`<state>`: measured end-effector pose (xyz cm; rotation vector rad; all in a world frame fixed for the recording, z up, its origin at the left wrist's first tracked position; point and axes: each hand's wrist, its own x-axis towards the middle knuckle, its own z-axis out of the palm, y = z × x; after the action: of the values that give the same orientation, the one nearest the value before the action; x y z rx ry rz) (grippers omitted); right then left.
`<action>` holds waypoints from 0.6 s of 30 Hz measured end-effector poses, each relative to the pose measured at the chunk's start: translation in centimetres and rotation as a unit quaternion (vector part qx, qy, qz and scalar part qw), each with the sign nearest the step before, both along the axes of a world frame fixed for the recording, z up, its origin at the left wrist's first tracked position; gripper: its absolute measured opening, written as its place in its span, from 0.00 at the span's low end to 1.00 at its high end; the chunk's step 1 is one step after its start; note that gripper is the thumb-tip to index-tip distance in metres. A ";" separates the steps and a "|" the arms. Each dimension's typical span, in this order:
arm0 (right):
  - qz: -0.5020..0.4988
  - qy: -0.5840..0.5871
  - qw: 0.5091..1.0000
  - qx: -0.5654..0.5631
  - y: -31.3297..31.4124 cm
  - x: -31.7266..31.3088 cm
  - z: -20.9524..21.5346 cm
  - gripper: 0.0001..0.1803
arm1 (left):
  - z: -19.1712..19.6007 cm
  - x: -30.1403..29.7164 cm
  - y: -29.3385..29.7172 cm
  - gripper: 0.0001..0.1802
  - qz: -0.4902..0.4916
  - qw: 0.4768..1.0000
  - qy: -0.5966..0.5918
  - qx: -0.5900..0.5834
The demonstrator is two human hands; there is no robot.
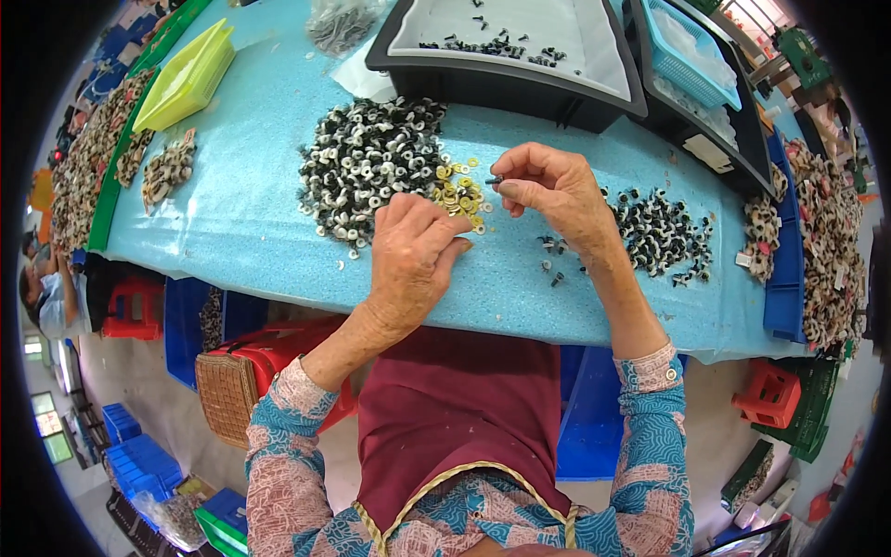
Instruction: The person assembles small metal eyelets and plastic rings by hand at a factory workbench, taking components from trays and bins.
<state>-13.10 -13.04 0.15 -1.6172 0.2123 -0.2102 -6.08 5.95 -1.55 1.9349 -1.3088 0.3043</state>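
Observation:
My right hand [561,195] pinches a small black screw [494,180] between thumb and fingertips, just above the table. Curled, with index finger and thumb close together, my left hand [414,262] is by the small yellow washers [458,193]; whether a tiny part sits between its fingertips is hidden. Beyond that hand spreads a large heap of black parts and white washers [367,153], touching the yellow ones. To the right of my right hand lies another pile of black screws with white washers [661,232], with a few loose screws [557,278] at its near left.
A black tray [501,97] with a white liner holds black screws at the back. A blue basket [687,56] stands in a dark bin at the far right. There is a yellow-green bin [186,79] at the left. A blue tray [785,251] borders the table's right end.

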 end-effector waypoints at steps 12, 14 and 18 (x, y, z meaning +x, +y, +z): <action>0.013 -0.020 0.997 0.080 -0.6 -0.4 0.1 0.08 | -0.1 0.5 -2.4 0.08 -0.018 0.999 0.027 0.018; 0.030 -0.018 0.993 0.111 -0.2 -0.4 0.3 0.07 | 0.3 0.4 -2.1 0.07 -0.009 0.998 0.064 -0.024; 0.057 -0.023 0.992 0.110 0.2 -1.2 1.1 0.06 | 1.8 0.6 -1.5 0.07 0.056 0.824 0.557 -0.091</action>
<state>-14.28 -12.85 1.23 -1.3984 0.1023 -0.1305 -5.52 4.47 0.23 1.5482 -0.3532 -0.5799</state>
